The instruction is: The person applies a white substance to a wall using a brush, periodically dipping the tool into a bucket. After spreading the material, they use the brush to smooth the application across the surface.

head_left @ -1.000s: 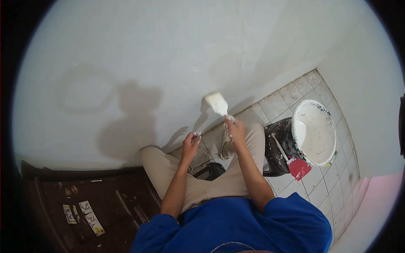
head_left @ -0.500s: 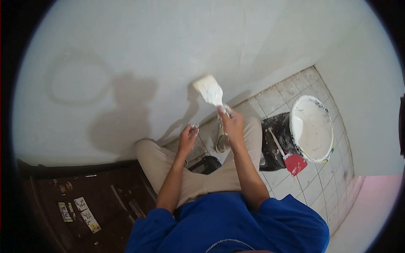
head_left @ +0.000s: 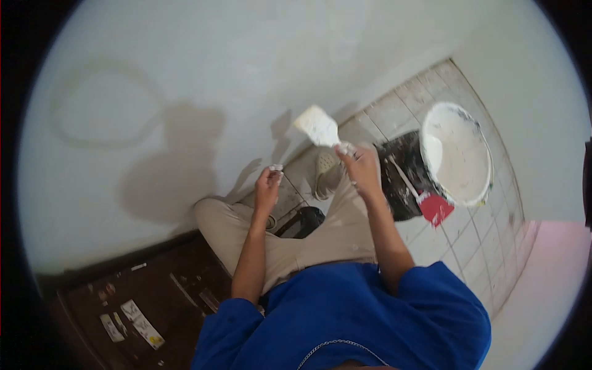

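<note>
My right hand [head_left: 362, 169], smeared with white, grips the handle of a wide paintbrush [head_left: 318, 127]. The brush is coated in white, has a cream-coloured tip, and points up and left, apart from the wall as far as I can tell. Over my left knee, my left hand [head_left: 267, 188] is closed with curled fingers. White patches cover its fingertips, and whether it holds anything is hidden. To the right stands a bucket [head_left: 423, 137] of white paint or putty. Against the bucket's dark side rests a red-bladed scraper [head_left: 436, 209] with a pale handle.
A pale wall [head_left: 259, 55] rises in front of me, with my shadow on it. Grey tiles [head_left: 401, 106] cover the floor by the bucket. On my left is a dark brown wooden surface [head_left: 179, 327] bearing stickers [head_left: 143, 325]. A dark object [head_left: 302, 222] lies between my legs.
My right hand and the paintbrush have shifted right and away from the wall. My left hand stays closed at nearly the same place. The view has tilted, so the bucket appears higher.
</note>
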`<act>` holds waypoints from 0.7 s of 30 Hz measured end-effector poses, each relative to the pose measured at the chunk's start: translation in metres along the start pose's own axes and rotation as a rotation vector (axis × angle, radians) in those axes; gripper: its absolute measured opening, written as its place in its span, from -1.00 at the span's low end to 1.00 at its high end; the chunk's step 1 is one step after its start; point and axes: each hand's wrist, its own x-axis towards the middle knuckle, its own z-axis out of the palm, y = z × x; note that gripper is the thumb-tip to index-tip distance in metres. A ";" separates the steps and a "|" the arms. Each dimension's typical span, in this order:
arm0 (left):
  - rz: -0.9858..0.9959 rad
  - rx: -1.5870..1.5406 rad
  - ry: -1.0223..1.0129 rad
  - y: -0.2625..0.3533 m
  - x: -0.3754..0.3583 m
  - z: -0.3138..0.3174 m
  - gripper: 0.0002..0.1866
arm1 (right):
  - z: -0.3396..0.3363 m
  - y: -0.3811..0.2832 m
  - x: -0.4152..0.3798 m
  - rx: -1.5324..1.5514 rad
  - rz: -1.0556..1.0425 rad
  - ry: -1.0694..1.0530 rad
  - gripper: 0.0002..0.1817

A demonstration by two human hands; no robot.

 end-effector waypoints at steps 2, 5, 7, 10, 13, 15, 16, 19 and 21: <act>0.026 -0.019 -0.018 0.002 0.000 0.005 -0.78 | -0.036 -0.036 -0.010 0.009 -0.072 0.060 -0.64; 0.018 0.014 -0.061 -0.006 0.004 0.007 -0.76 | -0.101 -0.068 -0.028 -0.158 -0.145 0.150 -0.60; -0.022 0.042 -0.071 -0.018 0.008 0.003 -0.76 | -0.141 -0.094 -0.043 -0.197 -0.178 0.199 -0.59; 0.029 0.053 -0.078 -0.027 0.016 0.000 -0.78 | -0.196 -0.102 -0.057 -0.340 -0.224 0.324 -0.60; -0.023 0.031 -0.063 -0.022 0.021 0.006 -0.79 | -0.245 -0.088 -0.065 -0.594 -0.155 0.383 -0.62; -0.040 0.045 -0.078 -0.015 0.024 0.013 -0.79 | -0.269 -0.081 -0.068 -0.812 0.067 0.355 -0.59; -0.046 0.055 -0.077 -0.011 0.025 0.015 -0.79 | -0.279 -0.071 -0.068 -0.918 0.060 0.356 -0.61; -0.002 0.109 -0.107 0.005 0.031 0.029 -0.80 | -0.302 -0.032 -0.055 -1.179 0.057 0.290 -0.63; 0.003 0.088 -0.112 0.020 0.038 0.042 -0.80 | -0.316 -0.017 -0.041 -1.284 0.081 0.178 -0.65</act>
